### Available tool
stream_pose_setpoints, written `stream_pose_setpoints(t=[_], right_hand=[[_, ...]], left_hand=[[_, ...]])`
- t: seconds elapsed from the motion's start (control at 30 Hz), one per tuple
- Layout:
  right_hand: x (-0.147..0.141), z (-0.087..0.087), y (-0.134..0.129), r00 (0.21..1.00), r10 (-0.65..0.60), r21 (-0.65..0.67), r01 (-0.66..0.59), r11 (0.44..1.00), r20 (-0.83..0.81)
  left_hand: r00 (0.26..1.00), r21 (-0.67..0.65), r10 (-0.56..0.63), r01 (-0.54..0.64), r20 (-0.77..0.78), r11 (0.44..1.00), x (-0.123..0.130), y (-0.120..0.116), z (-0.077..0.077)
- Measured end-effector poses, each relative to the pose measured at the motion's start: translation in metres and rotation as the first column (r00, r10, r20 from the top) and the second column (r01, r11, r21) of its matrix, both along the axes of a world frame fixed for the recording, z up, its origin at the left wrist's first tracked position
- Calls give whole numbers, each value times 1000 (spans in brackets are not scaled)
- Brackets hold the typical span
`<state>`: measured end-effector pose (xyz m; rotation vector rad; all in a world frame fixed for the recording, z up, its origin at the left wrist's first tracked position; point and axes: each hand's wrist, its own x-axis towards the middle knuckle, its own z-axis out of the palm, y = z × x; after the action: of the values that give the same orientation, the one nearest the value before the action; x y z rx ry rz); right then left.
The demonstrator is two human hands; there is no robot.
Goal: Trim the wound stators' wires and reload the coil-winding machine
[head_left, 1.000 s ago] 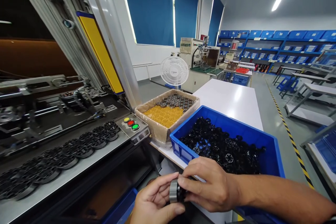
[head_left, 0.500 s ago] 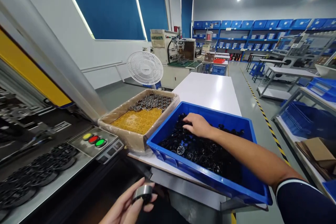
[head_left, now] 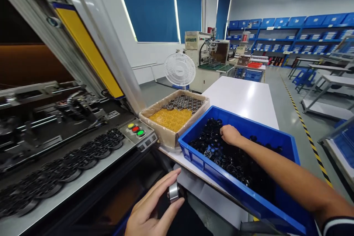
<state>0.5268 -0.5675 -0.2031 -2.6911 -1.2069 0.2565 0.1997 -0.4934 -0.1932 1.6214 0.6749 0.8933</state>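
Low in front of me, my left hand (head_left: 155,204) pinches a short metal ring (head_left: 174,192) between thumb and fingers; its silver outer side faces me, and a dark inside partly shows. My right hand (head_left: 231,135) reaches into the blue bin (head_left: 221,180), over a heap of small black wheel-like parts (head_left: 207,136). Its fingers are curled downward among those parts, and whatever they grip is hidden. A few parts in the heap have a shiny metal rim.
Left of the bin stands a lined cardboard box (head_left: 168,140) with yellow and dark gridded layers. Further left, several black round spoked parts (head_left: 80,160) line a machine's ledge beside yellow, red and green buttons (head_left: 135,129). A white table (head_left: 240,96) and a fan (head_left: 179,69) are beyond.
My view has turned left. The metal ring has been tipped from lying flat to standing on edge in my left hand. My right hand's spread fingers have curled into the black parts.
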Motion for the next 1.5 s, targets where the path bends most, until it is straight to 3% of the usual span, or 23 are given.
stream_pose_setpoints(t=[0.1, 0.2, 0.23, 0.33, 0.37, 0.4, 0.53, 0.73, 1.07, 1.3, 1.4, 1.5], right_hand=[[-36, 27, -2, 989, 149, 201, -148, 968, 9], [-91, 45, -13, 939, 343, 401, -320, 858, 16], [-109, 48, -18, 899, 439, 503, -384, 774, 11], [-145, 46, -30, 721, 691, 794, -451, 407, 55], [-151, 44, -33, 689, 720, 825, -453, 339, 83], [-154, 42, -34, 682, 723, 826, -468, 315, 111], [-154, 39, -34, 667, 697, 769, -582, 265, 265], [-151, 40, -33, 534, 769, 713, -685, 150, 352], [-146, 38, -33, 474, 684, 538, -831, 140, 554], [-143, 38, -32, 344, 571, 380, -923, 60, 745], [-146, 38, -33, 308, 549, 322, -944, 74, 777], [-149, 38, -33, 396, 617, 408, -904, 131, 680]], left_hand=[[997, -167, -62, 67, 36, 984, 0, 0, 0], [981, -375, -144, 182, 127, 909, 4, -1, -2], [974, -419, -165, 217, 156, 882, 7, -2, -3], [956, -490, -207, 286, 209, 823, 12, -5, -6], [952, -504, -212, 298, 222, 811, 14, -6, -7], [949, -512, -213, 306, 233, 803, 15, -8, -8], [955, -492, -166, 271, 247, 828, 16, -16, -10], [976, -410, -109, 179, 188, 894, 11, -17, -6], [969, -424, -181, 238, 171, 874, 4, -13, -6], [930, -265, -336, 365, 152, 892, 2, -7, -17], [924, -148, -366, 379, 108, 913, -1, -8, -17], [940, -74, -337, 340, 49, 938, -6, -14, -14]])
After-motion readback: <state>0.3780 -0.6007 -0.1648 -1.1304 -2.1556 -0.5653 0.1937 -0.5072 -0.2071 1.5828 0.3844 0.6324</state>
